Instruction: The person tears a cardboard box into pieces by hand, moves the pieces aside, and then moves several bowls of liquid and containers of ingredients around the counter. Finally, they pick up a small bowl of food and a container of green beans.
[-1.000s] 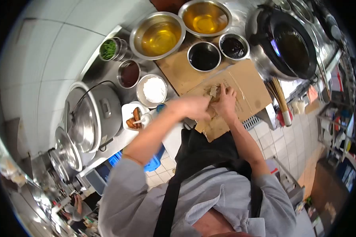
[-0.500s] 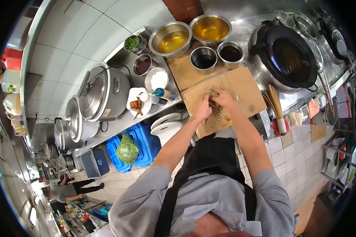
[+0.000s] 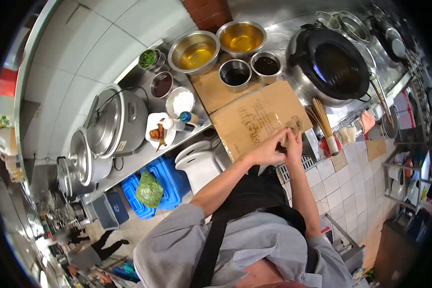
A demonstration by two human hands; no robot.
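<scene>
A crumpled brownish cloth (image 3: pixel 294 125) is bunched at the right side of the flat cardboard (image 3: pixel 254 115). My right hand (image 3: pixel 294 144) has its fingers closed on the cloth's lower end. Beside it, my left hand (image 3: pixel 270 148) reaches in from the left, its fingertips bent together against the cloth and my right hand. Printed lettering shows on the bare cardboard left of my hands. Bamboo sticks (image 3: pixel 321 120) stand bundled just right of the cloth.
Bowls of yellow liquid (image 3: pixel 195 55) and dark liquid (image 3: pixel 235 74) line the counter's back. A wok (image 3: pixel 343 69) stands at right, large pots (image 3: pixel 113 122) at left. Below are blue bins (image 3: pixel 173 180). Another person (image 3: pixel 86 257) is at lower left.
Both hands and the cloth have moved right, from the cardboard's middle to its right edge. The printed lettering is uncovered. The whole view has shifted slightly, and the other person has changed position.
</scene>
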